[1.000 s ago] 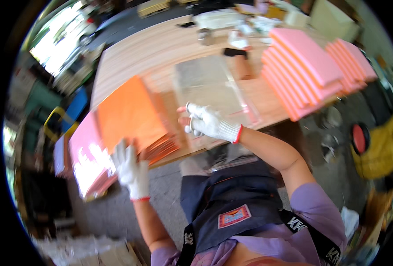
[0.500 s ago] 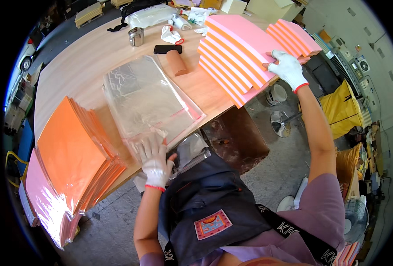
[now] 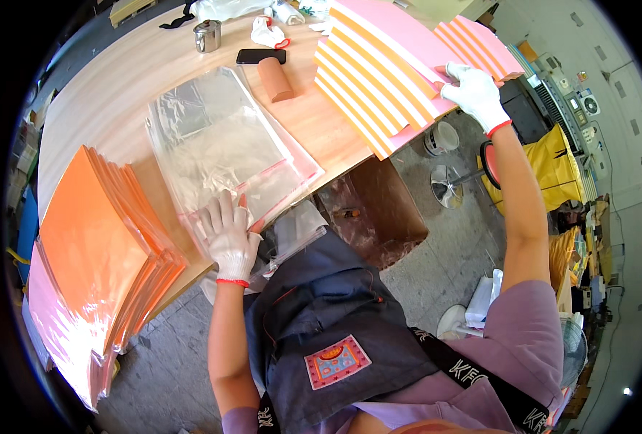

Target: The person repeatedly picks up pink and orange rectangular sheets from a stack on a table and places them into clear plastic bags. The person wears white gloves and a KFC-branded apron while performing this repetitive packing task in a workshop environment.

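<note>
My left hand (image 3: 228, 235) lies flat with fingers spread on a pile of clear plastic bags (image 3: 216, 126) at the table's front edge. Its white glove leaves the thumb and a fingertip bare. At the right, my gloved right hand (image 3: 474, 95) pinches the edge of the top pink paper (image 3: 415, 43). That paper tops a tall stack of paper in orange and white bands (image 3: 368, 79). Part of the grip is hidden behind the glove. To the left of the bags, bagged orange paper (image 3: 93, 231) and bagged pink paper (image 3: 60, 311) form a leaning pile.
A rounded brown block (image 3: 274, 79), a black phone (image 3: 261, 56), a metal cup (image 3: 207, 36) and a white glove (image 3: 269, 32) lie beyond the bags. A smaller pink-orange stack (image 3: 480, 47) stands far right. Below the table edge sits an open brown box (image 3: 375, 210).
The view has shifted, with the table things now higher and further left. My right hand has raised the edge of the top pink paper slightly. My left hand stays on the bags.
</note>
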`<state>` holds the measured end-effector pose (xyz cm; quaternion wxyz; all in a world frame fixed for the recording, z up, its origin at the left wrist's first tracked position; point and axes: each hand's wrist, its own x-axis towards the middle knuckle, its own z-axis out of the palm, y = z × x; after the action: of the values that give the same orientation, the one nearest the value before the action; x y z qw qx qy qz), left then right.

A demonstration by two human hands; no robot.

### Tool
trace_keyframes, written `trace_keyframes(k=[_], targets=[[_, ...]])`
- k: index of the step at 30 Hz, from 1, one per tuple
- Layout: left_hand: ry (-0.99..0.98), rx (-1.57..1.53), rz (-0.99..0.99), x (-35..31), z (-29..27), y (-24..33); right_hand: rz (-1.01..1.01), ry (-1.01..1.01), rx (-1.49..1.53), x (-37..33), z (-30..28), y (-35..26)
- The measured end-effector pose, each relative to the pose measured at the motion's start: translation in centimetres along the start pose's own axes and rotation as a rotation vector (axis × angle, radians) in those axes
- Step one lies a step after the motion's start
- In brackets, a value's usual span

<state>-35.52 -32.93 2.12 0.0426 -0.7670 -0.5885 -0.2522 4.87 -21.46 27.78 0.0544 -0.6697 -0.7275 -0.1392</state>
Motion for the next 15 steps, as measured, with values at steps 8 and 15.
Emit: trace_keyframes(k=[8,15], targets=[[0.017,-0.031,-0.005,0.26,-0.47,0.35,0.007,-0.005,-0.084,-0.11,-0.01,-0.33],[0.029,-0.012,0.000,0.17,-0.26,0.33,0.008,-0.048,0.079,0.22,-0.23,0.07]])
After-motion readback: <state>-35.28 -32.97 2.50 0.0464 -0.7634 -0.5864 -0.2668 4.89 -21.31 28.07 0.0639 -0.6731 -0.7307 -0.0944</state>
